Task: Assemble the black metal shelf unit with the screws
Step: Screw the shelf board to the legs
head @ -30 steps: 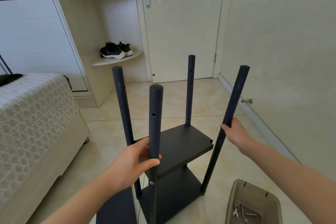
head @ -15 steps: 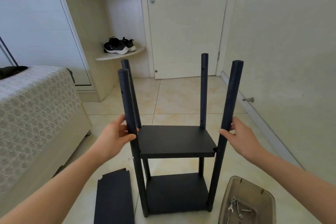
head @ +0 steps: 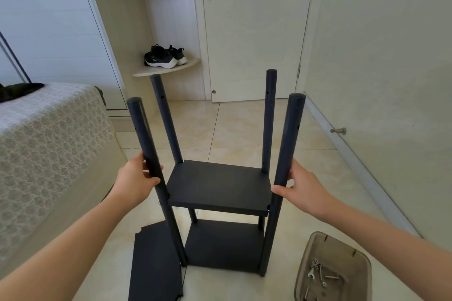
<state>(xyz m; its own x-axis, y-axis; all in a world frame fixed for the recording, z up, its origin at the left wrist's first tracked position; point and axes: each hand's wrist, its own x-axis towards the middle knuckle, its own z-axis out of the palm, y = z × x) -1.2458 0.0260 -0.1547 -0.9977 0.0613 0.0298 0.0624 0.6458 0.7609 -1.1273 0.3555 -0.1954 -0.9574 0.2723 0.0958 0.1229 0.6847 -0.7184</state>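
A black metal shelf unit (head: 220, 186) stands upright on the glossy beige floor tiles (head: 234, 129), square to the viewer. Half a second ago it was turned slightly, so its two left posts nearly overlapped; now all four round, matte posts stand apart, each with a capped top and small screw holes. Two flat rectangular shelves are fixed low between the posts.

The bare left grip (head: 137, 178) wraps the front left post (head: 146, 144), as before. The bare right grip (head: 303, 188) holds the front right post (head: 288, 144), thumb across the front and fingers behind.

A loose black shelf panel (head: 156, 264) with notched corners lies flat on the floor, lower left. A translucent brown plastic tray (head: 349, 259), lower right, holds silver screws (head: 330, 276) and a small wrench (head: 311, 273). A bed (head: 49, 142) with a lace-patterned cover sits at the left.
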